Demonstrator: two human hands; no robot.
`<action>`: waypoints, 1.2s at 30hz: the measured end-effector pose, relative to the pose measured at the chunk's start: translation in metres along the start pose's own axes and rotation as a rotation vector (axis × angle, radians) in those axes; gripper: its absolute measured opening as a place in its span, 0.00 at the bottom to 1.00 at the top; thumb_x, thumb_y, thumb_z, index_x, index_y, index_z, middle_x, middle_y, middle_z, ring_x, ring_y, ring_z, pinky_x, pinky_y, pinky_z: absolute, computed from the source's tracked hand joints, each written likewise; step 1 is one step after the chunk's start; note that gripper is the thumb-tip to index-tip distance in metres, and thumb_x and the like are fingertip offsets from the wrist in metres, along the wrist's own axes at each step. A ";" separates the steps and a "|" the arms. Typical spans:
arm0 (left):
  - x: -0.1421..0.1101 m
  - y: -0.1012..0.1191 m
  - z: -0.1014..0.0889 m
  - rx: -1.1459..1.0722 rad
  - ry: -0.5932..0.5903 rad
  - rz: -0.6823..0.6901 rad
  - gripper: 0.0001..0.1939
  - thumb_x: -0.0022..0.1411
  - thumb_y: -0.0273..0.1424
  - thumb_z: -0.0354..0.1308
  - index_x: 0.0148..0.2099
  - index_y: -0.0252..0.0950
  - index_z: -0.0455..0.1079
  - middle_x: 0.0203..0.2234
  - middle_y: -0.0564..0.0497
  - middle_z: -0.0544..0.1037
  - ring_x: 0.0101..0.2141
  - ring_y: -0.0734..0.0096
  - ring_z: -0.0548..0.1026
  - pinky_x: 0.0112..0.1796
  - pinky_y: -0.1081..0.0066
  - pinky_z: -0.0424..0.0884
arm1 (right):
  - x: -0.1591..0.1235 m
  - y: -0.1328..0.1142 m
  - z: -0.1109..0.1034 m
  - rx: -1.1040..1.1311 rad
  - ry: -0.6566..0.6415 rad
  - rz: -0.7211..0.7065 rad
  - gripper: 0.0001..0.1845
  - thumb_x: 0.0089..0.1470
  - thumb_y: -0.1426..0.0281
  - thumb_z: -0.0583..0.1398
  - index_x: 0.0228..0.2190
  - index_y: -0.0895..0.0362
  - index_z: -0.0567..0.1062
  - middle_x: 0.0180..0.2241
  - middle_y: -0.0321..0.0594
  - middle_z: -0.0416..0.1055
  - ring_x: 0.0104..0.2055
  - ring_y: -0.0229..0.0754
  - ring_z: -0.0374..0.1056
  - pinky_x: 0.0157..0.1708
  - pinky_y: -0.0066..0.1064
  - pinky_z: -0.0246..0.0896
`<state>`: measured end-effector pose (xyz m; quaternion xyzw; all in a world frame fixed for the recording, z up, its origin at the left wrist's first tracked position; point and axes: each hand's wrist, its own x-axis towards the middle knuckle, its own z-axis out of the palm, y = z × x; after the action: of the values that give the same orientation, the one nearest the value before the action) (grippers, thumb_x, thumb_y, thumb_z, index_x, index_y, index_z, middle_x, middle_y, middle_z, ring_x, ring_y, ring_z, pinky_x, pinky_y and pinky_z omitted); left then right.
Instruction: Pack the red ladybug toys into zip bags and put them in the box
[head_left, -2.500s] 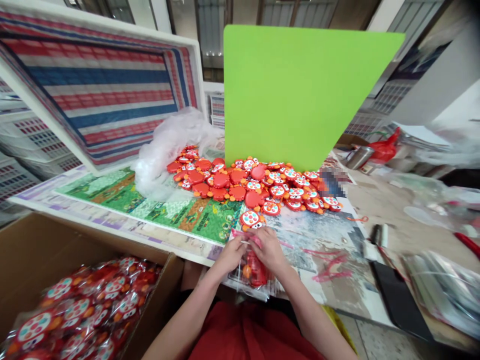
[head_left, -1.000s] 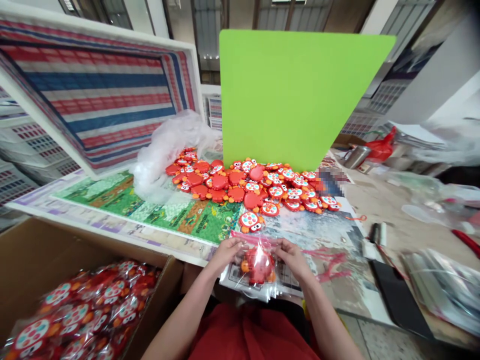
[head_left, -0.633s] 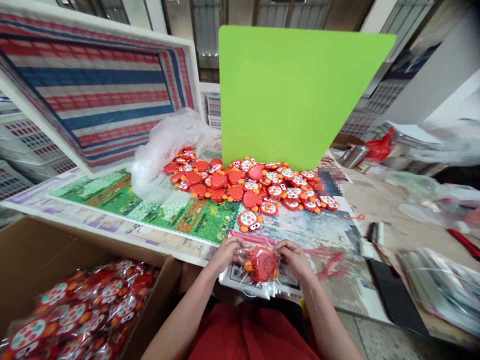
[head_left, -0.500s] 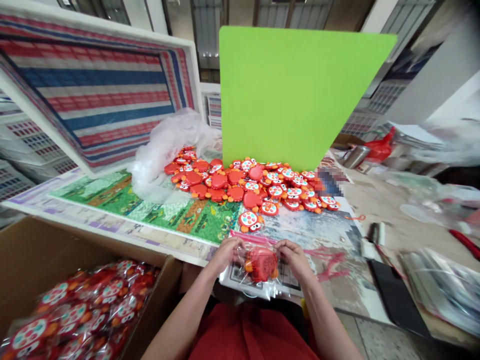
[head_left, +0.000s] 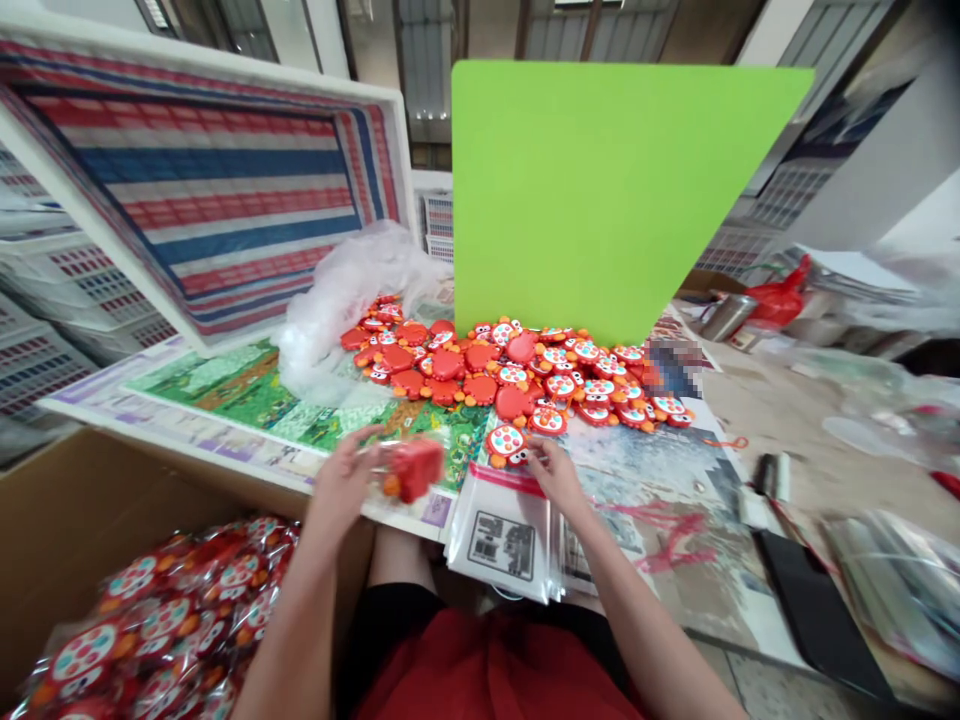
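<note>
My left hand [head_left: 346, 482] grips a clear bag with a red crab-like toy [head_left: 417, 470] inside, held above the front edge of the table and blurred by motion. At the middle, my right hand [head_left: 553, 472] reaches with partly bent fingers to the edge of a loose red crab-like toy [head_left: 506, 443], which lies face up with white dotted shell and bulging eyes. Whether the fingertips touch it is hard to see. Below that hand lies a stack of clear zip bags [head_left: 499, 540] with pink seals and black print.
Behind my hands spreads a heap of loose red toys [head_left: 480, 358] against a green board [head_left: 615, 200]. A cardboard box [head_left: 82, 480] of bagged toys stands at lower left. A striped-lined crate [head_left: 225, 190] leans at left beside crumpled plastic [head_left: 330, 310]. A black phone-like slab [head_left: 817, 610] lies right.
The bagged toy has moved left off the stack of bags, carried by my left hand. My right hand has let go of that bag and moved up to the loose toy.
</note>
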<state>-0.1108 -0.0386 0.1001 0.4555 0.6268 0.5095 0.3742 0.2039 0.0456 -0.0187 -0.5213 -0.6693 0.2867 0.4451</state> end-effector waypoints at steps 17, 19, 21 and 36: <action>-0.021 -0.038 0.104 0.901 -0.504 0.641 0.10 0.65 0.26 0.49 0.43 0.38 0.72 0.41 0.48 0.76 0.44 0.64 0.72 0.48 0.65 0.67 | 0.029 -0.009 0.032 -0.402 -0.131 -0.081 0.32 0.39 0.78 0.57 0.50 0.55 0.66 0.50 0.47 0.62 0.50 0.49 0.63 0.51 0.41 0.59; -0.023 -0.051 0.139 0.904 -0.553 0.617 0.07 0.65 0.27 0.52 0.43 0.37 0.71 0.41 0.47 0.75 0.44 0.63 0.71 0.46 0.64 0.67 | 0.027 0.000 0.013 -0.299 -0.055 -0.099 0.33 0.38 0.78 0.55 0.51 0.55 0.65 0.49 0.47 0.63 0.50 0.48 0.64 0.51 0.40 0.60; -0.023 -0.062 0.160 0.969 -0.500 0.583 0.08 0.64 0.30 0.55 0.45 0.35 0.70 0.42 0.45 0.74 0.45 0.60 0.71 0.45 0.62 0.67 | 0.022 0.011 -0.006 -0.220 0.039 -0.084 0.31 0.41 0.76 0.55 0.51 0.56 0.65 0.48 0.47 0.65 0.50 0.49 0.64 0.52 0.42 0.60; -0.026 -0.094 0.177 0.830 -0.335 0.596 0.14 0.69 0.31 0.48 0.53 0.32 0.64 0.39 0.44 0.74 0.43 0.58 0.69 0.44 0.60 0.64 | -0.022 0.001 -0.073 0.407 0.039 0.277 0.24 0.42 0.57 0.68 0.39 0.56 0.71 0.36 0.41 0.73 0.36 0.44 0.68 0.36 0.36 0.66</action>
<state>0.0445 -0.0167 -0.0275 0.7984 0.5508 0.2233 0.0970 0.2709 0.0188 0.0056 -0.5132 -0.5111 0.4636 0.5104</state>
